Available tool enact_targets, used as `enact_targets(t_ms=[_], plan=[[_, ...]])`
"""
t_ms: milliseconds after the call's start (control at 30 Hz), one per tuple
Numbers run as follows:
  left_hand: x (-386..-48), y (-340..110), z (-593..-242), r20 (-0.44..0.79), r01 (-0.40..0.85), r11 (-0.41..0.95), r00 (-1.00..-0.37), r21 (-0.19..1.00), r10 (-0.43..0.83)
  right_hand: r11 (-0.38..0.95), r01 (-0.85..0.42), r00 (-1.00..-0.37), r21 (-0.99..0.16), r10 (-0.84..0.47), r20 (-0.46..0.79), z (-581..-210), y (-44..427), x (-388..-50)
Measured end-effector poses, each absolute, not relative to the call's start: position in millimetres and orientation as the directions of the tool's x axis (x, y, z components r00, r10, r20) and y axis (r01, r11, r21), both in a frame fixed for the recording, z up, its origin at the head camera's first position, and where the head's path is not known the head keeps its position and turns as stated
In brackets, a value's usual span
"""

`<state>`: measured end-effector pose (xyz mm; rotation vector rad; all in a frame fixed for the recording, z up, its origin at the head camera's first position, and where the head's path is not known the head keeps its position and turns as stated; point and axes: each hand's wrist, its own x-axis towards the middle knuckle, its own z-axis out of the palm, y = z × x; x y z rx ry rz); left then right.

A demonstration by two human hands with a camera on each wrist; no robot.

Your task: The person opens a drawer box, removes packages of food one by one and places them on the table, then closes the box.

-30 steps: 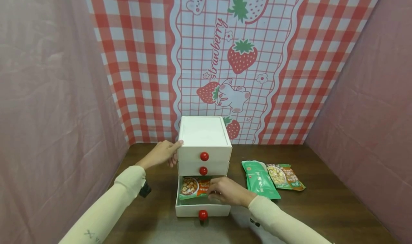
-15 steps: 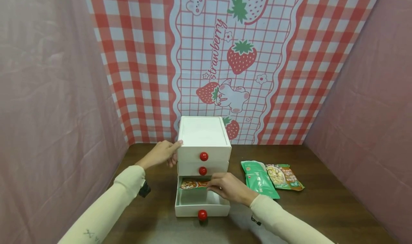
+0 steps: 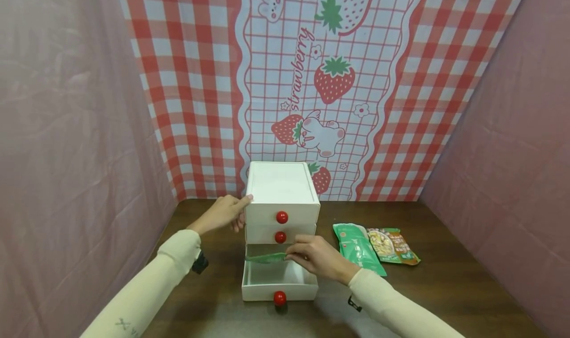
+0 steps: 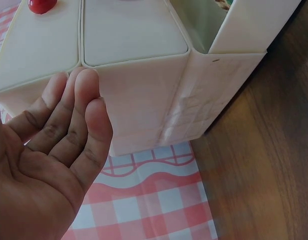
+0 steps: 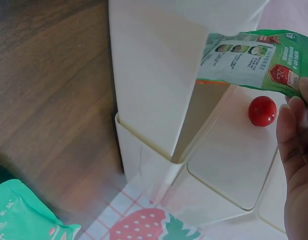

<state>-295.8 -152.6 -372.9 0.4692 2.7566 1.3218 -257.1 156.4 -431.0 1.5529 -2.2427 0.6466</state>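
A white drawer unit (image 3: 282, 182) with red knobs stands mid-table, its bottom drawer (image 3: 262, 292) pulled out. My left hand (image 3: 224, 212) rests on the unit's left side, thumb at the top edge. In the left wrist view its fingers (image 4: 88, 92) look nearly straight against the side wall. My right hand (image 3: 318, 259) pinches one end of a green food packet (image 3: 267, 258) over the open drawer. The head view shows the packet almost edge-on. Printed text and small pictures cover the packet side (image 5: 244, 60) seen in the right wrist view.
A green pouch (image 3: 359, 249) and a green-and-brown food packet (image 3: 394, 245) lie on the wooden table (image 3: 450, 278), right of the unit. A red-checked strawberry cloth (image 3: 336, 80) hangs behind. Pinkish curtains (image 3: 75, 155) close off both sides.
My right hand has lifted slightly and tipped the packet up from the drawer, so its pictured front has turned out of the head view. The left hand has stayed put.
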Motion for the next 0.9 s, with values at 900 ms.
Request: enact_targets(t_ms=[900], plan=[[-294, -152, -373, 0.099, 0.257, 0.574, -0.951, 0.777, 0.292, 0.321, -0.925, -0.378, -0.203, -0.731, 0.568, -416, 168, -251]])
